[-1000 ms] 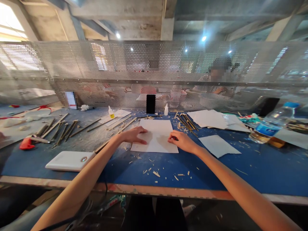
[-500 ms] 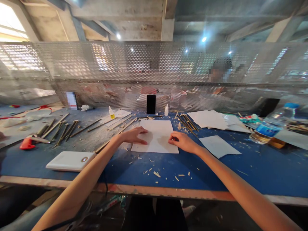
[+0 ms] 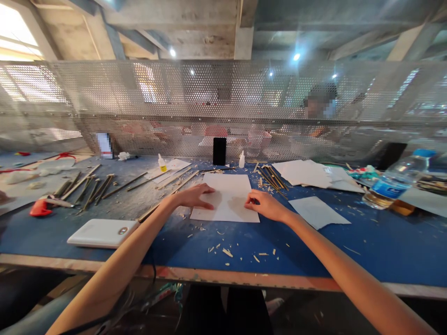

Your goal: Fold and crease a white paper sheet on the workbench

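Note:
A white sheet of paper [image 3: 226,186] lies flat on the blue tabletop in front of me. Over its left edge is my left hand [image 3: 193,196], thumb and fingers stretched apart, with nothing between them. At the right edge my right hand [image 3: 263,204] has its fingers curled and the thumb meeting the index finger. Those fingertips are over the sheet; whatever they hold, if anything, is too small to make out. Pale wood shavings [image 3: 227,252] are scattered nearer to me, below the sheet.
Left are a white power bank [image 3: 103,232], thin sticks [image 3: 91,190], a red-handled tool [image 3: 40,208] and a yellow-labelled glue bottle [image 3: 162,164]. A black phone [image 3: 219,151] stands behind the sheet. Right are loose papers [image 3: 317,211] and a water bottle [image 3: 391,186]. A perforated metal screen [image 3: 195,102] rises behind.

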The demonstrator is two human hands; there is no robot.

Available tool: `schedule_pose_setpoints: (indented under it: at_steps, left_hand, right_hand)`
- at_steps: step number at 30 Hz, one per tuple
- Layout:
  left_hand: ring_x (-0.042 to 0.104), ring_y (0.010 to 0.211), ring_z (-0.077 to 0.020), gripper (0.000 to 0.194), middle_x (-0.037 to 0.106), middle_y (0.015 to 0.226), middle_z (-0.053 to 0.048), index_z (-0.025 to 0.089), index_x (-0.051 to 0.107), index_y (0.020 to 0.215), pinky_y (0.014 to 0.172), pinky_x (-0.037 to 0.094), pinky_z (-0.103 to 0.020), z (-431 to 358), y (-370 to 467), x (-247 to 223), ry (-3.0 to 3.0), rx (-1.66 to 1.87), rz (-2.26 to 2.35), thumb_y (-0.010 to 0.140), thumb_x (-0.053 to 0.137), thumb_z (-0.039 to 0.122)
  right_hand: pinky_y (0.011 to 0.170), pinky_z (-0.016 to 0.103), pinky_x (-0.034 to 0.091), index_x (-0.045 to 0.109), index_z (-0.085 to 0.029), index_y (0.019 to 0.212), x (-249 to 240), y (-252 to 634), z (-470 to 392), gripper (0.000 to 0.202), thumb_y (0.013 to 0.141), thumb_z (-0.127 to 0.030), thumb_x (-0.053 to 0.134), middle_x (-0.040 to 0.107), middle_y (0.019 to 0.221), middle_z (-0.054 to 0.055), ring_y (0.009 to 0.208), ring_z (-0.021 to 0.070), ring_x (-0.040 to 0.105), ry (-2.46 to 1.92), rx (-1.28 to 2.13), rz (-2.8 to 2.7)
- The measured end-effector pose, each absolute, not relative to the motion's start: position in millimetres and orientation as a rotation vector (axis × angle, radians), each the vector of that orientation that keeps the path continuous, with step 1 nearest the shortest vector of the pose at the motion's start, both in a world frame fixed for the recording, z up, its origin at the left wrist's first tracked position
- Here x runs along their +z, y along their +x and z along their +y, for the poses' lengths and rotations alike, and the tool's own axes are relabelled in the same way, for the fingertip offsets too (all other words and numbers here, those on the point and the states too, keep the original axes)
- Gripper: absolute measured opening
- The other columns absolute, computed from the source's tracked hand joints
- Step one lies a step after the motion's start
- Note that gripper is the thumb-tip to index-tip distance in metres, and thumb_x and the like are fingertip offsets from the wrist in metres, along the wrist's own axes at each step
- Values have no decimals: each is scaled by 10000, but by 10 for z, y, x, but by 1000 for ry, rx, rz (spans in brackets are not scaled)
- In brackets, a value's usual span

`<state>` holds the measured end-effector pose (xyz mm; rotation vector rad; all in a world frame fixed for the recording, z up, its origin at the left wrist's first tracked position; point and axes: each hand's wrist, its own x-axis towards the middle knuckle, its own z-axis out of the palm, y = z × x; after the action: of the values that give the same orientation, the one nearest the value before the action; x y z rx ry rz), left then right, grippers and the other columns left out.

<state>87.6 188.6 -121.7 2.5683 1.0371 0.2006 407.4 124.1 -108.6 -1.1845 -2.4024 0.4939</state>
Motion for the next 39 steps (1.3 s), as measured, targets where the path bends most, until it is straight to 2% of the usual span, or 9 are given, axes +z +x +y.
schedule_pose_setpoints:
  at_steps: [12, 29, 39]
  left_hand:
    - [485, 1209, -315, 753, 532, 1329, -87, 259, 471, 1373, 1021, 356, -397, 1892, 873, -1218, 2572, 214, 1029, 760, 654, 657]
    - [467, 1229, -305, 781, 515, 1334, -132, 174, 474, 1361, 1047, 332, -372, 1875, 888, -1204, 2580, 202, 1036, 772, 646, 659]
    - [488, 1205, -300, 773, 532, 1317, -114, 193, 482, 1359, 1022, 357, -360, 1895, 891, -1217, 2585, 196, 1044, 767, 657, 657]
  right_hand:
    - [678, 257, 394, 629, -180, 769, -1193, 4071, 1305, 189, 896, -318, 599, 615, 843, 26, 736, 150, 557, -1158, 483, -2338]
    - [655, 243, 378, 626, -177, 770, -1233, 4037, 1307, 155, 883, -281, 609, 602, 830, 18, 716, 136, 549, -1225, 418, -2269]
    - [646, 242, 382, 624, -178, 761, -1211, 4036, 1296, 143, 868, -271, 615, 613, 819, 19, 704, 136, 548, -1215, 449, -2289]
